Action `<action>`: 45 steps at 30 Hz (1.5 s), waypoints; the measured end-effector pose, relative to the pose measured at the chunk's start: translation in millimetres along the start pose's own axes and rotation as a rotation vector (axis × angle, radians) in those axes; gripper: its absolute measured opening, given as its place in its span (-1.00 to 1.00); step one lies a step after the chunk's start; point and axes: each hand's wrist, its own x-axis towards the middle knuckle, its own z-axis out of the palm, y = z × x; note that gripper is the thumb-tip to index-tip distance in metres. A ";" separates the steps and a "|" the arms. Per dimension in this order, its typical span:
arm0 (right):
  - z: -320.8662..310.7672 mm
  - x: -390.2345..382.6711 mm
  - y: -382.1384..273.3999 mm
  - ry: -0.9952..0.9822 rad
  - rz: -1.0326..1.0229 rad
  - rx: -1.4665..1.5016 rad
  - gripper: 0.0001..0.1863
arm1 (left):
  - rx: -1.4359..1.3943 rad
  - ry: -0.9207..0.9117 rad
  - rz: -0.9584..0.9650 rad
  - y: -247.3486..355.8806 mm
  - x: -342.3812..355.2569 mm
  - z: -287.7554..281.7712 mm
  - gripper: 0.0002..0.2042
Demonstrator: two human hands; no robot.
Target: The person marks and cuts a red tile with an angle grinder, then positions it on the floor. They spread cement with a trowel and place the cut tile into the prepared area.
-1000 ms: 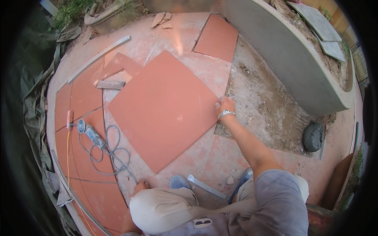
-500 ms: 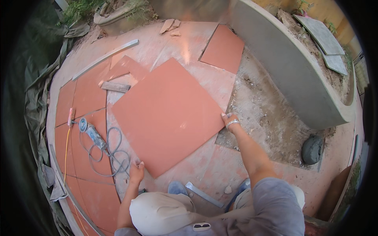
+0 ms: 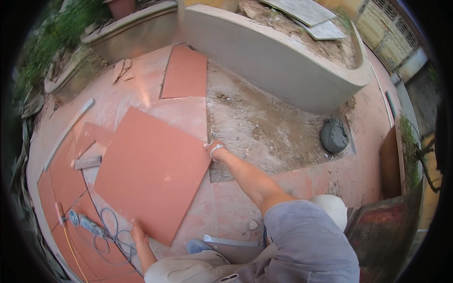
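Observation:
A large square terracotta tile (image 3: 151,174) lies at a slant in front of me, covering part of the pink, dusty paving. My left hand (image 3: 139,234) grips its near left edge, the fingers partly hidden. At the right corner, my right hand (image 3: 216,150), with a chain bracelet on the wrist, is closed on the tile with the thumb on top. Beyond that hand lies a bare patch of sandy ground (image 3: 264,127). A short grey block (image 3: 88,162) sits just past the tile's left side.
An angle grinder (image 3: 92,226) with a coiled grey cable rests on laid tiles at the left. A long metal straightedge (image 3: 71,132) lies farther back. A curved grey wall (image 3: 278,61) borders the sandy patch, with a black rounded lump (image 3: 334,135) near its end. Another metal strip (image 3: 231,241) lies by my feet.
My view has turned to the right, so the scene sits farther left and more of the gate side shows. Both hands keep their hold on the tile.

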 end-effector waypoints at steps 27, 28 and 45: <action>-55.3 -49.5 85.2 0.280 -0.134 0.156 -0.08 | -0.342 -0.082 0.222 52.6 -84.2 71.4 -0.30; -60.2 -44.7 95.0 0.339 -0.091 0.128 -0.08 | -0.309 -0.083 0.221 58.1 -85.7 85.5 -0.31; -144.2 8.0 147.4 0.394 0.127 0.149 0.00 | -0.121 -0.227 0.235 58.5 -106.8 212.2 -0.31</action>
